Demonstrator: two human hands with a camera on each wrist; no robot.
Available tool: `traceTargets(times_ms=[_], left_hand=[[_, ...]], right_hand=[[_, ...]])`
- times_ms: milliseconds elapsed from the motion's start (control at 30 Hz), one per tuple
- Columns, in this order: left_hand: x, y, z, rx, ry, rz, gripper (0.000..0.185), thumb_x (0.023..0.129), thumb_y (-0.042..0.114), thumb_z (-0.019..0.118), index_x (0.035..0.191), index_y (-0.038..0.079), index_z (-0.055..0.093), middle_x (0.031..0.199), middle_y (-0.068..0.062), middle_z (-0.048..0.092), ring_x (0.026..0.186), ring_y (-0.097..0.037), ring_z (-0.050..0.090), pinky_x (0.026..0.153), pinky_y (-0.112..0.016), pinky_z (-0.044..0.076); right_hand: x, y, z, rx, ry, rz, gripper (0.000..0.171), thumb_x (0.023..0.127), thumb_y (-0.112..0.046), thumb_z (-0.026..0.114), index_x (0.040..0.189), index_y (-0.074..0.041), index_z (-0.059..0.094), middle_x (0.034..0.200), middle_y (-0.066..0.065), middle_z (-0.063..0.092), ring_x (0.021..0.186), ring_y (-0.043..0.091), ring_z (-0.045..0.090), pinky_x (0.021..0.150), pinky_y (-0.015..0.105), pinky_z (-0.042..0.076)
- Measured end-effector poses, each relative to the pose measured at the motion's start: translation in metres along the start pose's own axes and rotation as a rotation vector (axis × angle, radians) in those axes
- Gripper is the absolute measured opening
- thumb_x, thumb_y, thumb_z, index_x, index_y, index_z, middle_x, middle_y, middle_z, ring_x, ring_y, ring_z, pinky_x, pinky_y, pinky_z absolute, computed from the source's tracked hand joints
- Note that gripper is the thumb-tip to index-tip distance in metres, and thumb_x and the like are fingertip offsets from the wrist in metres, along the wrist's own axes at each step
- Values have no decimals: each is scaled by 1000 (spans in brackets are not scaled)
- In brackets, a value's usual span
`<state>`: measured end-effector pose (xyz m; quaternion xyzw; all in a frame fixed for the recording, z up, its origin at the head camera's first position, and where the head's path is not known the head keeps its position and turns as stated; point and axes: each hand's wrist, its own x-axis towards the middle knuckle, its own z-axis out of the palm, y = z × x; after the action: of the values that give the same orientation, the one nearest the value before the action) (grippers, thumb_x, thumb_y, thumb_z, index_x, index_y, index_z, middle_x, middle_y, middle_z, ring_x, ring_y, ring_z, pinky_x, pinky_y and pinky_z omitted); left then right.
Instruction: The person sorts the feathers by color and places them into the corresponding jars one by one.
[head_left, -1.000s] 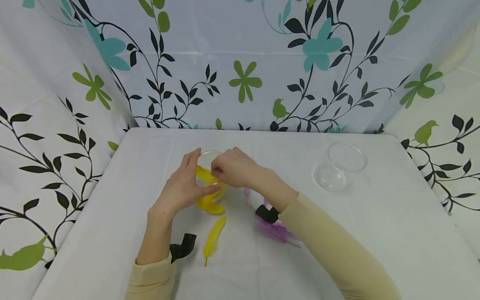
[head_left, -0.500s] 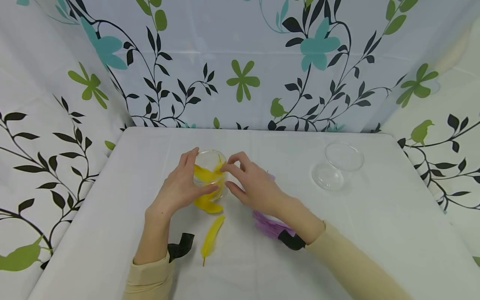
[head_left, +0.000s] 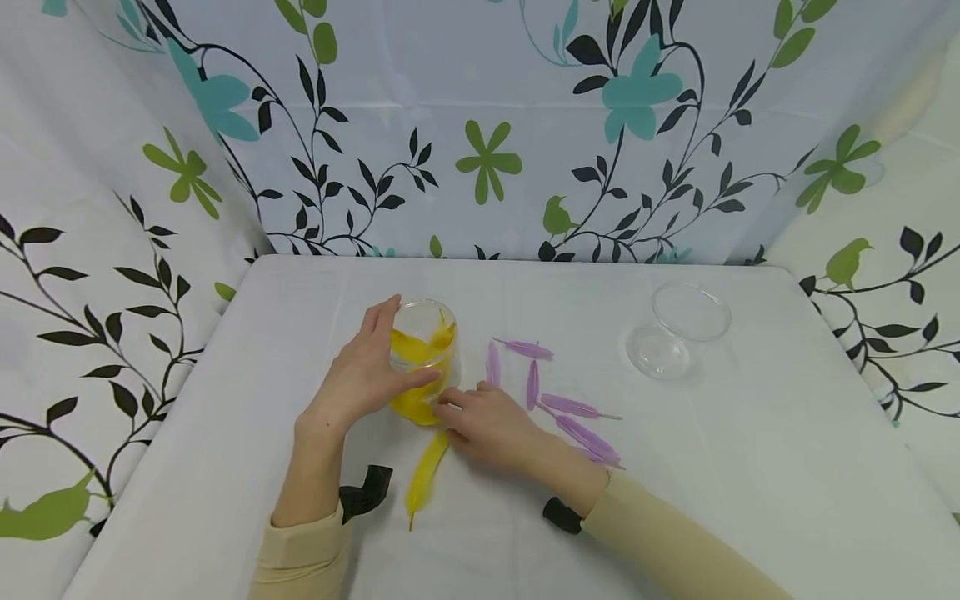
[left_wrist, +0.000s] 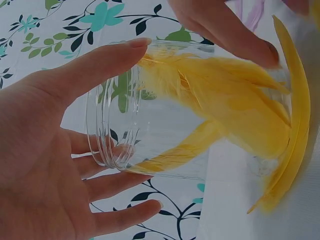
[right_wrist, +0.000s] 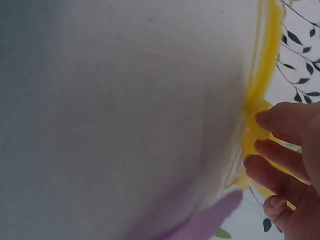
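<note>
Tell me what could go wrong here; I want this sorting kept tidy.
The left hand grips the jar near its rim, with feathers poking over it; a nudge might tip it or shake them out. The right hand reaches for the yellow feather at the jar's base and could bump the jar. Its sleeve lies close to the purple feathers and may scatter them.

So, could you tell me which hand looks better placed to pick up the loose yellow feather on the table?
The right hand, probably: its fingertips already rest at the upper end of the yellow feather. The left hand is wrapped around the clear jar with yellow feathers inside, steadying it.
</note>
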<state>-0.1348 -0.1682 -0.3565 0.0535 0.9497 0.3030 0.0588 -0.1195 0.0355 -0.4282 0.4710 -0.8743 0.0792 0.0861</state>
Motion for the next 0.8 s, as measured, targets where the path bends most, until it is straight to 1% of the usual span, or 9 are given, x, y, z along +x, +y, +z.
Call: traceTargets(times_ms=[133, 267, 367, 433, 500, 633, 700, 800], left_hand=[[0, 0, 0, -1, 0, -1, 110, 80, 52, 78, 160, 17, 12, 163, -9, 21, 127, -44, 51, 104, -64, 42], [0, 1, 0, 1, 6, 1, 109, 80, 51, 78, 160, 17, 13, 163, -9, 22, 127, -43, 51, 104, -64, 43], [0, 1, 1, 2, 6, 4, 109, 81, 51, 78, 160, 17, 13, 163, -9, 22, 127, -43, 51, 104, -63, 43], [0, 1, 2, 3, 5, 5, 109, 80, 50, 78, 160, 17, 13, 163, -10, 22, 127, -43, 52, 103, -63, 43], [0, 2, 2, 1, 4, 8, 109, 80, 50, 78, 160, 16, 13, 163, -10, 22, 127, -43, 52, 103, -63, 44], [1, 2, 2, 9, -2, 11, 109, 81, 50, 78, 160, 15, 12, 163, -10, 21, 127, -43, 51, 103, -63, 44], [0, 2, 1, 12, -3, 12, 109, 81, 50, 78, 160, 15, 12, 163, -10, 21, 128, -43, 51, 103, -63, 44], [1, 1, 1, 12, -1, 11, 110, 81, 50, 78, 160, 16, 12, 163, -11, 22, 126, -43, 51, 103, -63, 44]], right_hand=[[8, -3, 6, -14, -24, 15, 18, 95, -20, 67, 113, -17, 68, 102, -3, 64, 79, 12, 63, 67, 24, 41], [14, -3, 10, -60, -45, 14, 13, 95, -21, 67, 107, -17, 71, 97, -3, 66, 77, 13, 61, 68, 23, 44], [15, -1, 8, -51, -56, 11, 10, 96, -20, 67, 103, -16, 73, 93, -3, 66, 76, 13, 60, 70, 24, 47], [13, 0, 4, -3, -64, 18, 9, 96, -18, 67, 102, -15, 73, 92, -3, 66, 76, 14, 59, 72, 24, 49], [10, 2, -1, 85, -62, 33, 10, 96, -16, 66, 102, -14, 74, 93, -2, 67, 78, 15, 61, 74, 26, 50], [3, 7, -14, 250, -56, 84, 14, 96, -14, 67, 107, -13, 74, 98, -2, 71, 86, 16, 65, 78, 26, 50], [2, 10, -19, 287, -66, 105, 15, 96, -13, 67, 109, -13, 74, 100, -2, 71, 89, 15, 65, 80, 25, 50], [2, 11, -22, 266, -100, 112, 19, 96, -16, 68, 114, -13, 73, 103, -2, 71, 91, 15, 65, 86, 26, 52]])
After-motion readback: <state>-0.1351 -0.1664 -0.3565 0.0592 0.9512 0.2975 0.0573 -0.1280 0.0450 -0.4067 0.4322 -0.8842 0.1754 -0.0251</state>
